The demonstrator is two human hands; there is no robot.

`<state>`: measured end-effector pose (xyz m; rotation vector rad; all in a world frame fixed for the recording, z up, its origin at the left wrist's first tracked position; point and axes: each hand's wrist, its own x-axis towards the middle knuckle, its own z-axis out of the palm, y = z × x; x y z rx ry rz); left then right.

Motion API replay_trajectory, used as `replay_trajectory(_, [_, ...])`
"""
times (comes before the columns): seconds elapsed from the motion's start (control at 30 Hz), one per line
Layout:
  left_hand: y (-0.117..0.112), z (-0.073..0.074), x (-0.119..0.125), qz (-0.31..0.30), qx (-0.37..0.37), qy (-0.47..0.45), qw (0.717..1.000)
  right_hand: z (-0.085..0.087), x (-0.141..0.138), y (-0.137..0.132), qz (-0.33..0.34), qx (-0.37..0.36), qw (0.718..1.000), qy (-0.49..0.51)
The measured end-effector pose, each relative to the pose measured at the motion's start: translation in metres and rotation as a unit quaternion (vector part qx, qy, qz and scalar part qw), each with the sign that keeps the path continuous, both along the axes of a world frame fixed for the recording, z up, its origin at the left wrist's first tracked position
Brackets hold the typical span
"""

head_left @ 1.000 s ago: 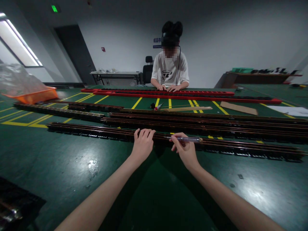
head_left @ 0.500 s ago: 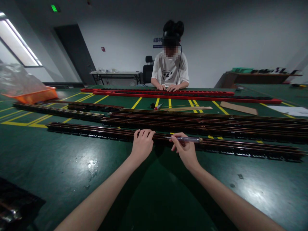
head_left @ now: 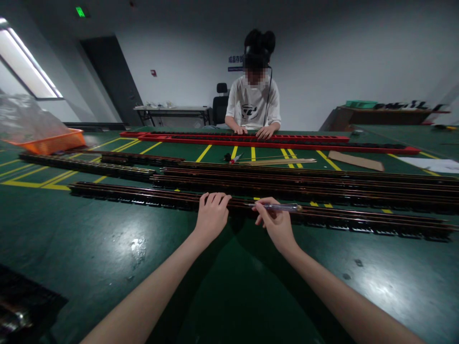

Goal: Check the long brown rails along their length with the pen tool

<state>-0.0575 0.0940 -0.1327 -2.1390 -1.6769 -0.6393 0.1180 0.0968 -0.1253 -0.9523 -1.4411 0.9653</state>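
A long black strip [head_left: 136, 192] with copper-coloured rods along it lies across the green table in front of me. My left hand [head_left: 212, 215] grips it near the middle, fingers curled over its top. In my right hand [head_left: 277, 220] is a screwdriver [head_left: 283, 207] with a clear handle, closed between thumb and fingers. The screwdriver lies almost level, its thin tip pointing left toward the strip between my hands. What the tip touches is too small to tell. Just beyond, more black strips [head_left: 322, 184] of the same kind lie side by side.
Across the table a person [head_left: 254, 102] works with both hands at red trays [head_left: 304, 143]. An orange basket [head_left: 53, 141] holds clear plastic at the left. Thin rods [head_left: 283, 162], a red-handled tool [head_left: 234, 160] and a cardboard piece [head_left: 355, 160] lie midway. A dark bundle [head_left: 25, 306] sits lower left.
My hands, the screwdriver and the strip look unmoved. Across the table, the person's hand on the right side of the view has shifted slightly to the right.
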Motion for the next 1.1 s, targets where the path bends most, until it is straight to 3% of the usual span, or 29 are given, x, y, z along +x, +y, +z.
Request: replay_trajectory(1.1, [0.0004, -0.0018, -0.0009, -0.001, 0.003, 0.002, 1.000, -0.0014, -0.0002, 0.0005, -0.004, 0.009, 1.000, 0.001])
